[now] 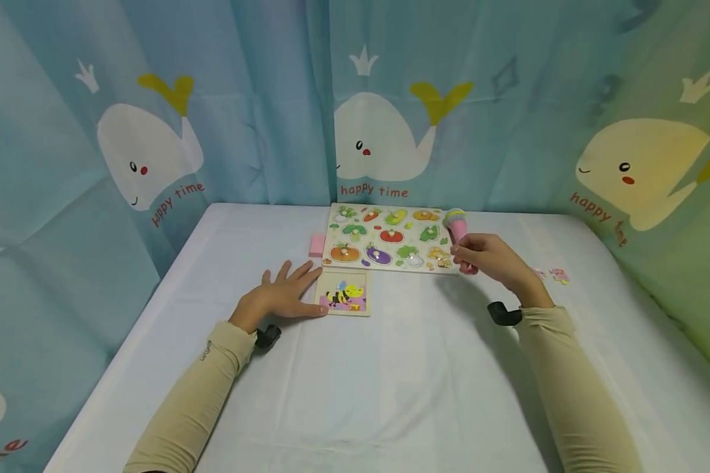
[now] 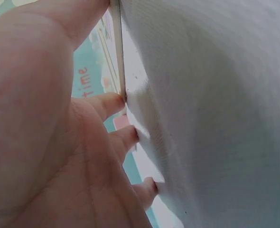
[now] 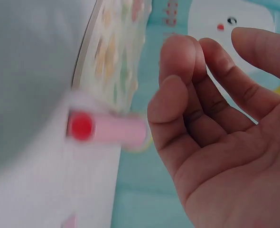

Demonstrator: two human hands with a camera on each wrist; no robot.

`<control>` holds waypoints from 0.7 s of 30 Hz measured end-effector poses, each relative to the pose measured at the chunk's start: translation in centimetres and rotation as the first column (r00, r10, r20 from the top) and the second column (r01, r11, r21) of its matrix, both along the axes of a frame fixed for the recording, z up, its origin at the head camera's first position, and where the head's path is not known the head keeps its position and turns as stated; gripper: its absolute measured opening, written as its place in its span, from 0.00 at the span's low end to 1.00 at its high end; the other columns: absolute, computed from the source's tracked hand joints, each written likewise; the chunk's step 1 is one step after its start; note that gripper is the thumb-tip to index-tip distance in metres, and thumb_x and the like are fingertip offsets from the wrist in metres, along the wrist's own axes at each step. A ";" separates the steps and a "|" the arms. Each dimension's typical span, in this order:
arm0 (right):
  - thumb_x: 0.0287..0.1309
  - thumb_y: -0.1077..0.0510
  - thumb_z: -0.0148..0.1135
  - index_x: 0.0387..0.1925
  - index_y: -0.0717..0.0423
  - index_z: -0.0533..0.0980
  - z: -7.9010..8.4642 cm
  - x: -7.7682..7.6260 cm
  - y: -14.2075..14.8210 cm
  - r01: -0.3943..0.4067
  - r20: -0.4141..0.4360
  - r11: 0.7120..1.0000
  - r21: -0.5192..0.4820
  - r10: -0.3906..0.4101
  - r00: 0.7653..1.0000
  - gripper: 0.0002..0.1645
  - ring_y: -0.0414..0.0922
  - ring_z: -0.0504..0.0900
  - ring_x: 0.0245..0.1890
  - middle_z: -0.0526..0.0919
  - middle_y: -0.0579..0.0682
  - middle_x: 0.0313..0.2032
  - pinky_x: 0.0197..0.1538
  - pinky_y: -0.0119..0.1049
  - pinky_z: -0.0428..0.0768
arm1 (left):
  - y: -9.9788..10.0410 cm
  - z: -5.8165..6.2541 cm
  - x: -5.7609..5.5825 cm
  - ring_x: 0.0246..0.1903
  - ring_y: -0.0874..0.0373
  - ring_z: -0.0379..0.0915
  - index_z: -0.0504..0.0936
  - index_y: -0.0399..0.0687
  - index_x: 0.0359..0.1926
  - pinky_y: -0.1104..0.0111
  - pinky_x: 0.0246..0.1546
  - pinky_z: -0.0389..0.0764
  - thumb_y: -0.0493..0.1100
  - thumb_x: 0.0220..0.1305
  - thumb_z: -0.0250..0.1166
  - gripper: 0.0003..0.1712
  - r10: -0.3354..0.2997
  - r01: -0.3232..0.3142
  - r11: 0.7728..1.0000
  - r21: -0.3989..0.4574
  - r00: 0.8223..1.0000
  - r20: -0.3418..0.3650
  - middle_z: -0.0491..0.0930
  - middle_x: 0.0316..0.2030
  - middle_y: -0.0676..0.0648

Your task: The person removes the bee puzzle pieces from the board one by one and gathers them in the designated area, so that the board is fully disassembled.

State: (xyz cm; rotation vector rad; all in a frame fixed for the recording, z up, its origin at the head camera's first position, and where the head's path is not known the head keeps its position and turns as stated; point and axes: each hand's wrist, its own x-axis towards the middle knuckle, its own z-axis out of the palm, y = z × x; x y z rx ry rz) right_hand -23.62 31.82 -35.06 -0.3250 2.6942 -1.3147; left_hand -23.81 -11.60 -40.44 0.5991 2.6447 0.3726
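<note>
My left hand (image 1: 281, 295) lies spread on the white cloth, its thumb and a fingertip at the left edge of the small square bee puzzle (image 1: 344, 297). In the left wrist view its straight fingers (image 2: 126, 135) touch the cloth beside the puzzle's edge. My right hand (image 1: 492, 259) is over the handle of a pink toy microphone (image 1: 457, 226) with a grey and yellow head. From the right wrist view, the fingers (image 3: 171, 97) are loosely curled and hold nothing. The microphone (image 3: 114, 129) lies apart from them, partly blurred, its red end showing.
A vegetable peg puzzle board (image 1: 411, 236) lies behind the bee puzzle, with the microphone along its right edge. A pink block (image 1: 317, 245) sits at its left. Pink jigsaw pieces (image 1: 559, 275) lie right of my right hand. A whale-print curtain (image 1: 272, 131) hangs behind the table.
</note>
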 end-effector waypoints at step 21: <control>0.79 0.59 0.60 0.48 0.70 0.81 -1.7 -1.6 -8.7 -0.215 0.010 0.976 -0.035 0.216 0.976 0.14 0.53 0.83 0.36 0.84 0.66 0.38 0.40 0.38 0.82 | 0.2 0.1 0.1 0.83 0.33 0.24 0.46 0.56 0.88 0.28 0.73 0.30 0.74 0.70 0.62 0.59 0.015 -0.015 1.000 -0.006 1.000 0.012 0.37 0.87 0.45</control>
